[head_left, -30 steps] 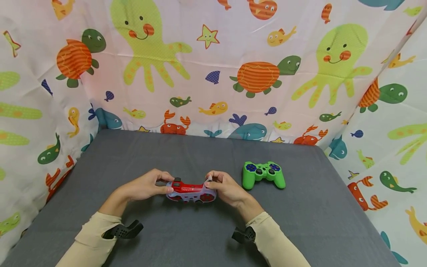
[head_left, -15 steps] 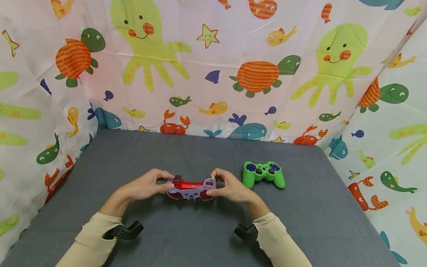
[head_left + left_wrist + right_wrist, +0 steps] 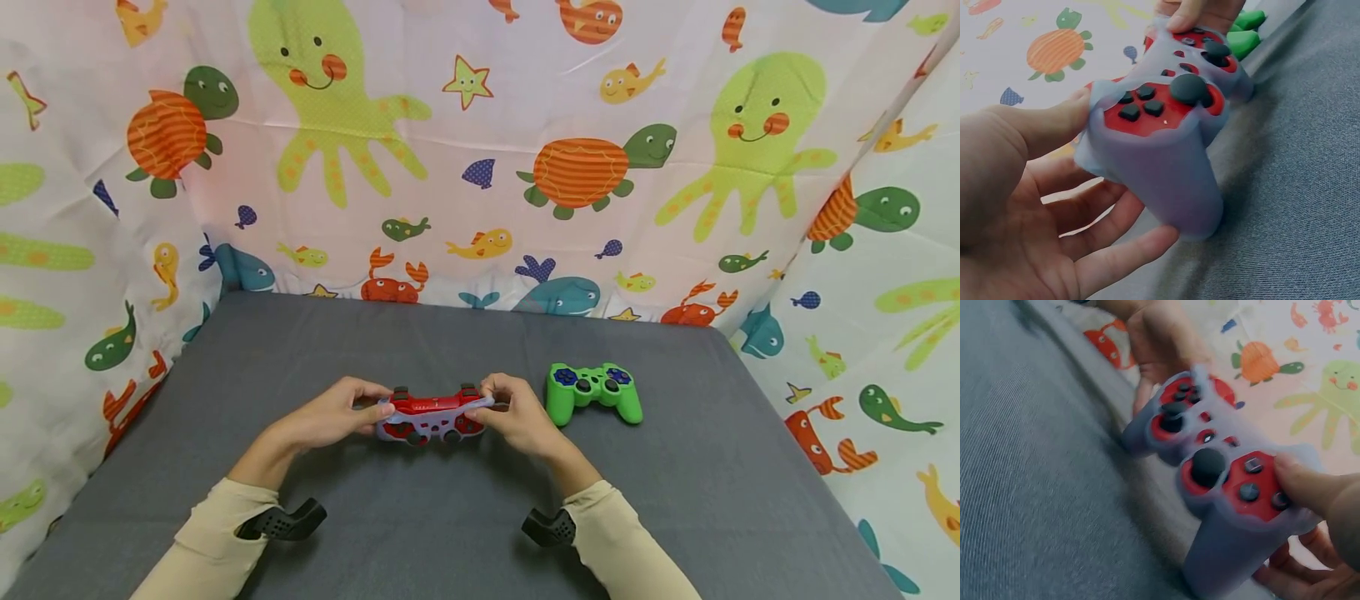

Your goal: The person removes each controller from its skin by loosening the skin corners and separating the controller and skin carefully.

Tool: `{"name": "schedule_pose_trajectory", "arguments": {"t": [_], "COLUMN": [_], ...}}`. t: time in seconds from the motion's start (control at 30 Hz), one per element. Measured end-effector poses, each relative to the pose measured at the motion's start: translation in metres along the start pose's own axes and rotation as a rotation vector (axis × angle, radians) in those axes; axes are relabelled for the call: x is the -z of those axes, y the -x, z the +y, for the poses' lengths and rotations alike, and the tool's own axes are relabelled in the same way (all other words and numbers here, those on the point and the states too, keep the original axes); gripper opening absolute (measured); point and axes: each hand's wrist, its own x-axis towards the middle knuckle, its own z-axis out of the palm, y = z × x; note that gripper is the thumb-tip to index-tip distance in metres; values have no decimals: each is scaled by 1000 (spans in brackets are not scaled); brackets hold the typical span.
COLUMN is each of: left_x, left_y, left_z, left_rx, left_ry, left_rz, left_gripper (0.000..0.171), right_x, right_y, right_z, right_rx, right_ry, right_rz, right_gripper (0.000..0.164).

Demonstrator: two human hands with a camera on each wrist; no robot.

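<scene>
A red game controller (image 3: 427,405) with black sticks and buttons sits inside a translucent pale-violet silicone cover (image 3: 1154,162). Its red top edge and both black trigger pairs show bare in the head view. My left hand (image 3: 333,425) pinches the left end, thumb on the cover's upper edge and other fingers behind and under the grip. At the right end, my right hand (image 3: 519,418) pinches the cover's rim, which stands out from the controller's top corner. In the right wrist view the right thumb (image 3: 1304,484) lies beside the face buttons. Both grips remain inside the cover.
A green controller (image 3: 592,390) with blue button areas lies on the grey cloth-covered table (image 3: 420,525), just right of my right hand. A curtain (image 3: 480,125) printed with sea animals surrounds the back and sides. Each wrist wears a black camera mount (image 3: 283,522).
The right hand has peeled the cover's rim off the right top corner, baring the black triggers there. The controller has shifted up slightly in the head view; the left hand keeps its hold.
</scene>
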Motion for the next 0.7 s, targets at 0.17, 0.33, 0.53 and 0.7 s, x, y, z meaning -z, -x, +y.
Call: {"name": "schedule_pose_trajectory", "arguments": {"t": [0.17,0.33,0.53,0.7], "left_x": [-1,-2,-3,-4], "left_y": [-4,-3,0,0], "left_z": [1,3,4,7], "left_rx": [4,13,14,15], "left_ry": [-67,-80,-82,-78], "left_rz": [54,72,76,65], "left_gripper": [56,55,55,54], "right_x": [-1,4,12,16], "right_y": [-1,-1,2,3], "right_z": [6,3,-7,-13], "right_rx": [3,-36,-67,-95], "right_ry": [-24,35,109,98], "right_rz": [91,-12,-116,-141], "right_gripper": [30,29,19,21]}}
